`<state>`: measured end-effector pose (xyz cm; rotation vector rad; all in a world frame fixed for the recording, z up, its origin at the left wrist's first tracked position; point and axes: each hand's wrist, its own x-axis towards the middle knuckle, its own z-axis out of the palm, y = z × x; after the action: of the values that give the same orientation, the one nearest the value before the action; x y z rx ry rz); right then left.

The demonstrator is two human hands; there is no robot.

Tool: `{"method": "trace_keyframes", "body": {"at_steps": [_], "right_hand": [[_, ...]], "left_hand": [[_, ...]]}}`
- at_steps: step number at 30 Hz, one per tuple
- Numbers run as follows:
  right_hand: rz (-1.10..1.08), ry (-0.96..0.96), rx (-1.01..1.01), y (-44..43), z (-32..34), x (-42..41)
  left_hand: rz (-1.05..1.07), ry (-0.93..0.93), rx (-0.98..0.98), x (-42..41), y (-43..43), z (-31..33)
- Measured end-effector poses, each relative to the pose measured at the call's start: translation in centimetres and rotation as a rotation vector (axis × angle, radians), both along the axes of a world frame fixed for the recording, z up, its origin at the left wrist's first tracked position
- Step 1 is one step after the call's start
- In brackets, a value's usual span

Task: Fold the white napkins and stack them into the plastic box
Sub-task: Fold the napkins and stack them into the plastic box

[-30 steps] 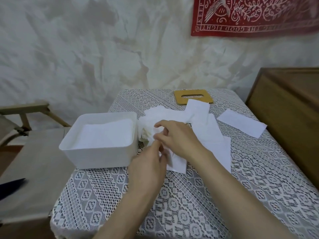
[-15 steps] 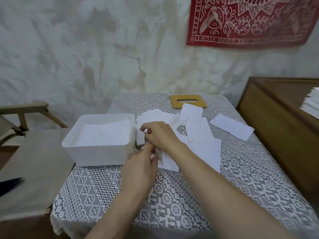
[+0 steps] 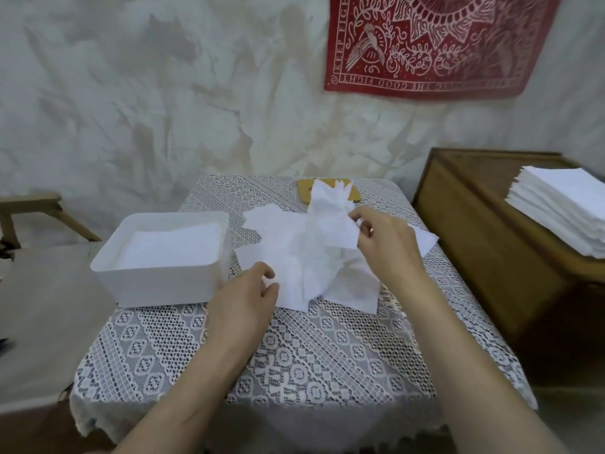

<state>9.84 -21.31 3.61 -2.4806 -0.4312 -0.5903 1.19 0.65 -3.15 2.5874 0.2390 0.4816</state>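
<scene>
From here the raised napkin point(image 3: 322, 244) covers most of the wooden board point(image 3: 355, 194) at the table's far edge, and I only see its two ends. It also hides the loose napkins point(image 3: 357, 290) under it, so I can't count them. The right hand point(image 3: 388, 245) pinches it, fingertips partly buried in the folds. For the left hand point(image 3: 244, 303), I can't tell if thumb and forefinger actually nip the near edge. Sheet count in the plastic box point(image 3: 157, 283) is unreadable. The napkin stack point(image 3: 556, 211), red wall hanging point(image 3: 435, 44) and chair point(image 3: 39, 208) are all clipped by the frame. There's a dark thing point(image 3: 4, 345) at the left edge I can't identify.
</scene>
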Motion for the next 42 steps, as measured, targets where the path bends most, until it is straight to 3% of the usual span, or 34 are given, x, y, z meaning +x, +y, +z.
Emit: {"method": "trace_keyframes", "body": {"at_steps": [6, 17, 23, 27, 31, 35, 40, 42], "right_hand": [[-0.046, 0.227, -0.195, -2.6, -4.2, -2.3], [0.067, 0.102, -0.041, 0.3, -4.6, -1.0], [0.149, 0.176, -0.073, 3.8, -5.2, -0.7], [0.197, 0.188, -0.085, 4.9, -5.1, -1.1], [0.260, 0.177, -0.005, 4.4, -3.7, -2.1], [0.292, 0.183, 0.093, 3.6, -2.4, -3.1], [0.339, 0.212, 0.100, 3.4, -2.9, -3.7], [0.331, 0.121, 0.096, 3.4, -3.3, -3.7]], "left_hand": [[-0.023, 0.001, -0.025, 0.8, -1.0, 0.1], [-0.106, -0.035, -0.012, 2.0, -1.9, 0.1], [-0.129, -0.056, 0.079, 1.4, -1.0, -0.2], [-0.084, -0.057, -0.043, 1.2, -0.5, -0.1], [-0.090, -0.193, -0.185, 0.8, -0.7, 1.0], [-0.075, -0.409, -0.108, 0.9, -0.5, 1.4], [-0.104, -0.428, -0.070, 0.7, -0.6, 1.2], [-0.113, -0.442, -0.088, 0.7, -0.7, 1.3]]}}
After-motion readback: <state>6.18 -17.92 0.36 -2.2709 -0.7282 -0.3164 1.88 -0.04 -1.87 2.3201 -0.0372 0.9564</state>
